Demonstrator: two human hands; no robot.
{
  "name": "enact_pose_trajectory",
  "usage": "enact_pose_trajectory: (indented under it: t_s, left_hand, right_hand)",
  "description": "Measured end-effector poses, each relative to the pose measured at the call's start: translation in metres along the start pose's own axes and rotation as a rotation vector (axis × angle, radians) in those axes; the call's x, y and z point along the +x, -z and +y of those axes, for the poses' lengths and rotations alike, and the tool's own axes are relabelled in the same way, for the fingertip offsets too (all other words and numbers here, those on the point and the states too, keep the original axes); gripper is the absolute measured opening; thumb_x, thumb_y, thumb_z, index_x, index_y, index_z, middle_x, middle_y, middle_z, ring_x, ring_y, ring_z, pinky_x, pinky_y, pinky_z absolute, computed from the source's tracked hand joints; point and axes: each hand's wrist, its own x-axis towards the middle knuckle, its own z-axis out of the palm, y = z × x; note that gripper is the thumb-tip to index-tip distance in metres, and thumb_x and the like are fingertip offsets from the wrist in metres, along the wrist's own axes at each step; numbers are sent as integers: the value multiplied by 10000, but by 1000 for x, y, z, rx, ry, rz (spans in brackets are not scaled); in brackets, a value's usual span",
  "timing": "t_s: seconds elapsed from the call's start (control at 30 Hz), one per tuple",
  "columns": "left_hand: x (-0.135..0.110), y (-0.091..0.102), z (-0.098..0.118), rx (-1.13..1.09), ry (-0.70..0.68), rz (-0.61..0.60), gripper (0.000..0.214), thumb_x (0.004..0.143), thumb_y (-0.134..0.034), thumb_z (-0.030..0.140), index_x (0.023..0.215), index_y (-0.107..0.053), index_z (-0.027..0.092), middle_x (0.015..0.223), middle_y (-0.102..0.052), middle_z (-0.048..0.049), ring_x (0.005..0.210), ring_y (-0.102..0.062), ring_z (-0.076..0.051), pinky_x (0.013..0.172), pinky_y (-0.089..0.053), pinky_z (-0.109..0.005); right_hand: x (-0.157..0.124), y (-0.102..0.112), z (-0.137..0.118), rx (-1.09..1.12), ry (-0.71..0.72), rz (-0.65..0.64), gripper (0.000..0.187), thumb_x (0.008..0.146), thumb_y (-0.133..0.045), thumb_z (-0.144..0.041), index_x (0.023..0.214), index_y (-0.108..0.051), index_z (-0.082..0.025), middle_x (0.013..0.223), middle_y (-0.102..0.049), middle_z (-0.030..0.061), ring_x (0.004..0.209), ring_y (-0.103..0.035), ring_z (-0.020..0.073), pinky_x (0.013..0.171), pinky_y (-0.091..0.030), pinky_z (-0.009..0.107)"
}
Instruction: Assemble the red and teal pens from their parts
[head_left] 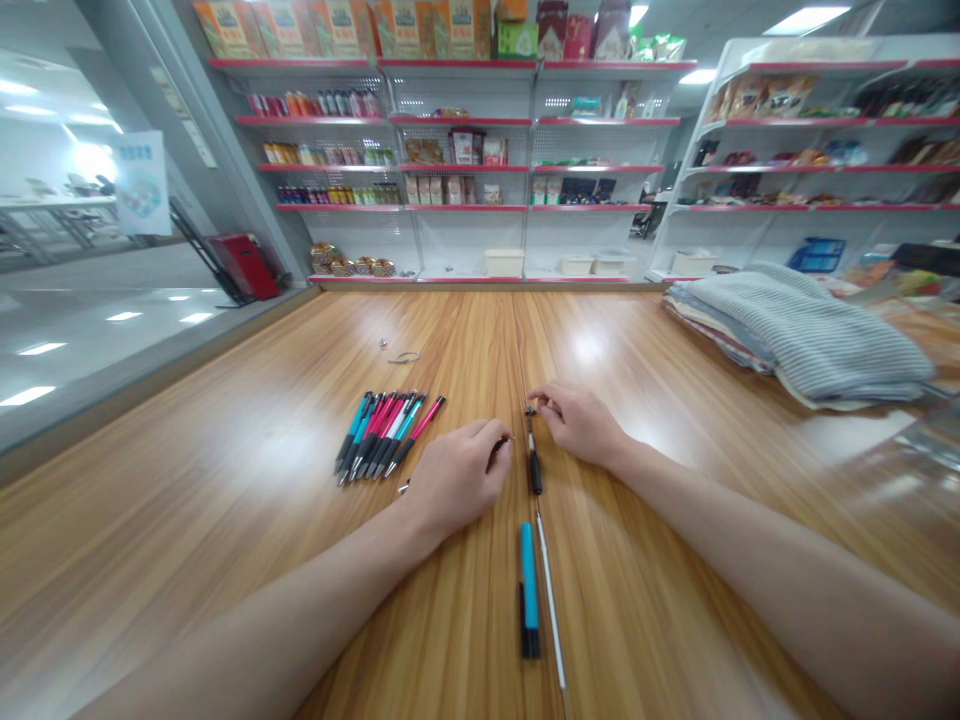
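Note:
My left hand [461, 478] is closed, with a dark pen part [498, 444] showing between thumb and fingers; the palm hides most of it. To its right, the curled fingers of my right hand [576, 418] are at a small dark pen part [530, 411] on the table. Below that part lie a black pen grip [535, 472], a turquoise pen barrel [529, 580] with a black clip, and a thin white ink refill [550, 600], roughly in line. Left of my left hand, several pens [382, 435] in turquoise, pink and white lie side by side.
A thin curved strip [405, 357] and a tiny shiny piece [382, 343] lie farther back on the wooden table [247, 400]. Folded striped cloth [810, 330] is stacked at the right. Stocked shelves [465, 120] stand behind the table's far edge.

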Motion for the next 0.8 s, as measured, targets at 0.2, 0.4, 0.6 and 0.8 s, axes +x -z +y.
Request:
enact_pose_trajectory:
  t_s: [0.2, 0.4, 0.6, 0.8]
  left_hand:
    - [1, 0, -1, -36, -30, 49, 205, 927, -425, 229, 1024, -602, 191, 932, -626, -70, 898, -599, -182, 801, -476, -296]
    - [0, 1, -1, -114, -123, 44, 231, 920, -427, 164, 1057, -614, 173, 957, -634, -81, 919, -595, -183, 823, -485, -308]
    - [1, -1, -3, -216, -151, 135, 312, 917, -495, 198, 1227, -520, 217, 1118, -653, -47, 1014, -610, -167, 906, -483, -311]
    - [2, -2, -5, -151, -118, 143, 216, 922, -482, 214, 1119, -568, 194, 1070, -649, -61, 1004, -600, -180, 887, -479, -318]
  right_hand:
    - [-4, 13, -22, 30, 252, -28, 190, 906, -496, -285, 979, -630, -172, 858, -632, 57, 809, -577, 163, 726, -429, 275]
    - [-5, 13, -32, -8, 329, -46, 239, 920, -487, -372, 875, -614, -175, 805, -617, 55, 742, -551, 150, 655, -393, 262]
    - [-6, 13, -31, -88, 384, -58, 307, 944, -432, -330, 697, -530, -175, 688, -555, 32, 654, -484, 131, 606, -326, 266]
    - [-7, 8, -29, -68, 365, 9, 303, 945, -431, -309, 684, -508, -177, 649, -516, 21, 617, -448, 126, 589, -301, 268]
